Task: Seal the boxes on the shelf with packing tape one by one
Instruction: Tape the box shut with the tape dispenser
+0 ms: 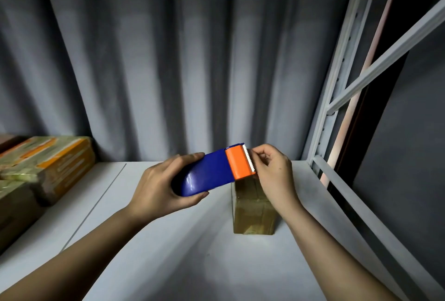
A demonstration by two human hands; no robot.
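While held, tape dispenser (212,170) shows blue-orange.

two bare forearms, left hand (156,186), right hand (273,172), no sleeves, no rings

Left hand (160,184) grips tape dispenser (212,172); right hand (272,170) pinches at blade.

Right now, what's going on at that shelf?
A person is getting tape ready. The left hand grips the blue tape dispenser, held above the shelf. The right hand pinches at the toothed cutter on its orange end, apparently at the tape end. A small brown box stands below the dispenser, and more boxes sit at the left.
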